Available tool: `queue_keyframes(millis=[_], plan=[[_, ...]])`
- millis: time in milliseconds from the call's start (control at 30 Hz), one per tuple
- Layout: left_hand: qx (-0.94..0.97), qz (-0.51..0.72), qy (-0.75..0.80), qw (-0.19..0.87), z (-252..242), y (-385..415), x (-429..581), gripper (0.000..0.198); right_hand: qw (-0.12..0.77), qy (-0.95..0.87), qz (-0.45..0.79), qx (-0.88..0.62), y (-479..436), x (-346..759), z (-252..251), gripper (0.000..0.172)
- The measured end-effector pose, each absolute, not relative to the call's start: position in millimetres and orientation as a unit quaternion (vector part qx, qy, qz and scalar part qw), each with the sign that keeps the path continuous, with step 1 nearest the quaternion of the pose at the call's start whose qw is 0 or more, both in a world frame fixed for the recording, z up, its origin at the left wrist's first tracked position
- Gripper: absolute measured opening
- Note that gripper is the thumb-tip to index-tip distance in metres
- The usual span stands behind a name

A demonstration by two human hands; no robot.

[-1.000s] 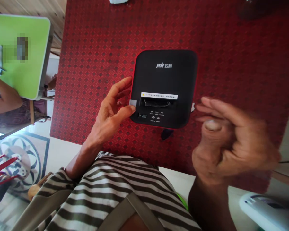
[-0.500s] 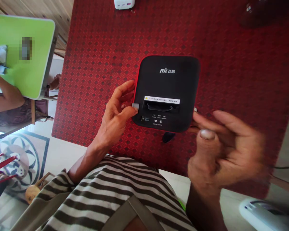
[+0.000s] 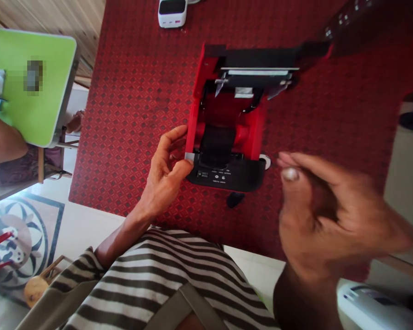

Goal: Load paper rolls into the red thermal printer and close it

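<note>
A red and black thermal printer (image 3: pixel 227 176) sits on the table in front of me, its lid (image 3: pixel 258 59) raised and its red inner bay in sight. My left hand (image 3: pixel 168 165) grips the printer's left side, thumb on the grey latch (image 3: pixel 189 156) and fingers along the red wall. A white round part (image 3: pixel 265 161) sticks out at the printer's right side. Just right of it, apart from the printer, is my right hand (image 3: pixel 330 215), somewhat blurred. Its thumb and fingertips are pinched together, with nothing visible between them.
The printer stands on a table with a red patterned cloth (image 3: pixel 131 114). A white device with a dark screen (image 3: pixel 172 13) is at the far edge. A small black object (image 3: pixel 234 199) lies before the printer. To the left, a person's arm (image 3: pixel 7 137) is by a green table (image 3: pixel 51 101).
The printer's lid has swung up and away, exposing the inside. My right hand has come away from the printer's right side. My left hand has stayed at the latch.
</note>
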State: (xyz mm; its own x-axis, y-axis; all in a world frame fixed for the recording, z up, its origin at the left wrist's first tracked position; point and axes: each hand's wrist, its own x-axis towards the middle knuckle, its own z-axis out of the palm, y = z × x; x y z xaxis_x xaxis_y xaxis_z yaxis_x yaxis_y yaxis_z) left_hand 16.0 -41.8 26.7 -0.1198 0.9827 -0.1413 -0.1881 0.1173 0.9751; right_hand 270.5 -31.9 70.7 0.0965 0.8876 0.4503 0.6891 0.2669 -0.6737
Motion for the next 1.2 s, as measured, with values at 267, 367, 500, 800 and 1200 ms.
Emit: queue_keyframes(millis=[267, 367, 500, 800, 1200], plan=[[0.411, 0.54, 0.5, 0.538, 24.2, -40.7, 10.9, 0.068, 0.266, -0.856, 0.161, -0.413, 54.4, 236.3, 70.3, 0.019], [0.413, 0.537, 0.5, 0.539, 25.4, -41.9, 10.5, 0.066, 0.232, -0.863, 0.184, -0.41, 71.0, 224.4, 57.8, 0.016], [0.409, 0.535, 0.498, 0.546, 27.1, -42.0, 9.9, 0.065, 0.177, -0.883, 0.193, -0.389, 81.6, 222.0, 52.4, 0.008], [0.407, 0.531, 0.493, 0.556, 29.1, -39.5, 8.0, 0.064, 0.202, -0.866, 0.224, -0.398, 91.9, 226.3, 37.5, 0.018], [0.407, 0.539, 0.484, 0.557, 23.3, -38.7, 8.8, 0.066, 0.154, -0.903, 0.096, -0.39, 57.8, 238.9, 111.5, 0.007]])
